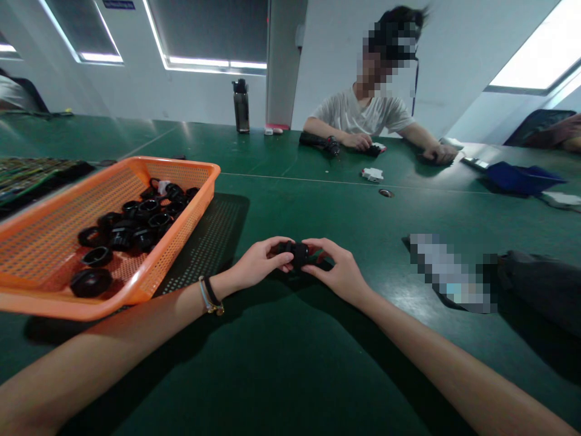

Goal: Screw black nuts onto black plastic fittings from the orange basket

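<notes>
In the head view, pinched a small black part (299, 254) with the left hand (261, 263), with thumb and fingertips closed on its left side. Gripped the same part from the right with the right hand (338, 269), with thumb and fingers curved in and nearly together. Held it between both hands at the green table (295, 369), perhaps resting against the surface, though too dark underneath to be sure. Wore thin bracelets (211, 295) on the wrist of the left hand. Had an orange basket (54, 310) to the left of the left hand, with a loose heap of black fittings (122, 233) inside. Saw a dark bottle (242, 109) standing upright well beyond the left hand. Faced a person (367, 112) in a pale shirt across the table, beyond the right hand, with a white piece (372, 174) and a small round object (385, 193) on the near side. Saw a blue tray (521, 178) farther to the right, and a dark bag (540, 284) well right of the right hand, nearer than the tray.
</notes>
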`<state>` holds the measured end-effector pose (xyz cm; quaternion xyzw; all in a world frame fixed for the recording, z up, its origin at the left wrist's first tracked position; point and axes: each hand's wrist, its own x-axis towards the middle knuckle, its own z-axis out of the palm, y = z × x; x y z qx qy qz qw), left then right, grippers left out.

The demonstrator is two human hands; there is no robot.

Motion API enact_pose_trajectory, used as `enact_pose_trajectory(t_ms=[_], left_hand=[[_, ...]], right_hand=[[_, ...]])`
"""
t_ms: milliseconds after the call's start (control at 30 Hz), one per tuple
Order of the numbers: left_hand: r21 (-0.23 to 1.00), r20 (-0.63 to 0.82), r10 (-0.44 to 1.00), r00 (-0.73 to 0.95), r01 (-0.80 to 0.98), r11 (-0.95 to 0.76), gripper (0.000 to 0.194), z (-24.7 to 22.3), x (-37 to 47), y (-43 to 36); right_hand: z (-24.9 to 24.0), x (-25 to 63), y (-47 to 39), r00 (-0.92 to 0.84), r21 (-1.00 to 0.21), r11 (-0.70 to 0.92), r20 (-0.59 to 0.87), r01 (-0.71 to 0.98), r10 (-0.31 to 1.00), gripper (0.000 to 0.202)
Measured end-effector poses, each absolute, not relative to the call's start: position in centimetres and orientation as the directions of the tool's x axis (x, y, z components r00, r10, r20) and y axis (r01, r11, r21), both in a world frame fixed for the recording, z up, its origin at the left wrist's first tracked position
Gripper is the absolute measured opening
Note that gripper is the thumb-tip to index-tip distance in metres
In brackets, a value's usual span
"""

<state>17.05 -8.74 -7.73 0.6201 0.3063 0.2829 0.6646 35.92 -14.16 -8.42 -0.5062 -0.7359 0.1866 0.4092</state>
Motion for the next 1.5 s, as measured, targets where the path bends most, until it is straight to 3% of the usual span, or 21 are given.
enact_pose_trajectory(t_ms=[1333, 1500], left_hand=[[0.997, -0.065, 0.770, 0.635, 0.007, 0.078, 0.031, -7.55, 17.09, -8.85], [0.996, -0.055, 0.772, 0.633, -0.019, 0.087, 0.039, -7.51, 17.02, -8.87]], right_hand=[[-8.55, 35.99, -13.99, -0.152, -0.688, 0.396, 0.389, 0.608, 0.909, 0.033], [-8.33, 36.05, -14.09, -0.179, -0.666, 0.422, 0.404, 0.615, 0.897, 0.035]])
